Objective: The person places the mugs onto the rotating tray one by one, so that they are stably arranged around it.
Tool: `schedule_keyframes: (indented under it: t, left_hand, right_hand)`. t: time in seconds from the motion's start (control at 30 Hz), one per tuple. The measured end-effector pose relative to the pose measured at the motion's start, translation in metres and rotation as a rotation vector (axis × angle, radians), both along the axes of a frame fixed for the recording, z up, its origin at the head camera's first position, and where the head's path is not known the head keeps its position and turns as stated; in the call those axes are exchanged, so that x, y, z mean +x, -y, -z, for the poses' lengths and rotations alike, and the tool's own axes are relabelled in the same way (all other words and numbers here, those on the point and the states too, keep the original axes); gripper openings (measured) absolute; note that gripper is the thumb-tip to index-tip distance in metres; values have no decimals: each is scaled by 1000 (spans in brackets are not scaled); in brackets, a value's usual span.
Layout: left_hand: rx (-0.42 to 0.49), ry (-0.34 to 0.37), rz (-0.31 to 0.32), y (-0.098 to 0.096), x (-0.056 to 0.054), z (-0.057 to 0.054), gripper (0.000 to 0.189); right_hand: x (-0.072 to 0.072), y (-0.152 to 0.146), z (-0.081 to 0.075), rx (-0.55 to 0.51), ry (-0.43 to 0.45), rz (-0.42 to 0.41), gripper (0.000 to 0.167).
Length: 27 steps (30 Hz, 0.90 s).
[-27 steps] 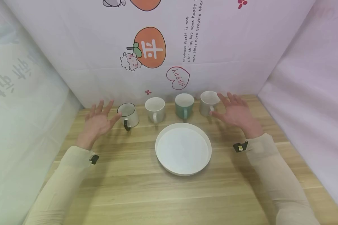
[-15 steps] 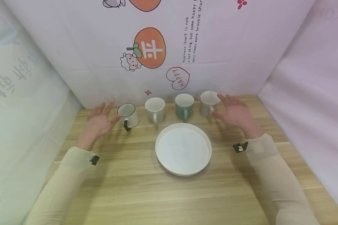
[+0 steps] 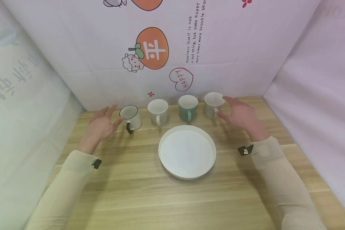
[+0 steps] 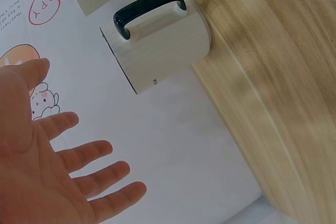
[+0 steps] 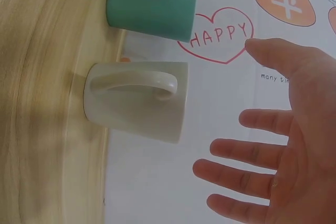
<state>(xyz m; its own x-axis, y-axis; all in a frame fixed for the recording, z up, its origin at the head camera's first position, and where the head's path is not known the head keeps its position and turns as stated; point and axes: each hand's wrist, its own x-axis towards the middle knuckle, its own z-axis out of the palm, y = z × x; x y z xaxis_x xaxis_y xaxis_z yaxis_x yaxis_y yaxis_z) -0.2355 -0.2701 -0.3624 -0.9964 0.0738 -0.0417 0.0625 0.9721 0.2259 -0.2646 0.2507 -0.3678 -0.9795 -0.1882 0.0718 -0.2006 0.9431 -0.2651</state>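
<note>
My left hand (image 3: 101,127) hovers with spread fingers beside a white mug (image 3: 131,118) that has a dark rim and black handle. In the left wrist view that mug (image 4: 163,45) stands apart from the fingers, with nothing in the palm. At the right, my right hand (image 3: 241,116) is held with extended fingers by a plain off-white mug (image 3: 213,107). The right wrist view shows a gap between the fingers and this mug (image 5: 136,100). Between these two mugs stand another white mug (image 3: 158,113) and a green mug (image 3: 188,110). All handles face the person.
A round white tray (image 3: 187,153) lies on the wooden table (image 3: 138,195) in front of the mugs. A printed white cloth (image 3: 233,48) hangs close behind the mugs, and plain-looking cloth walls (image 3: 319,105) flank both sides.
My right hand's fingers have drawn closer together and bent downward slightly near the off-white mug. The left hand's fingers have tilted down a little. Mugs and tray stay put.
</note>
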Motion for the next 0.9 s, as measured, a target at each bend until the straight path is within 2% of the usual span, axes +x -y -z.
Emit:
schedule_keyframes:
  t: [0.43, 0.9]
  left_hand:
    - [18, -15, 18, -1, 1, -1, 79]
    - [63, -50, 41, -3, 2, 0, 65]
  right_hand:
    - [0, 0, 2, 0, -19, 0, 80]
    - [0, 0, 6, -29, -16, 1, 73]
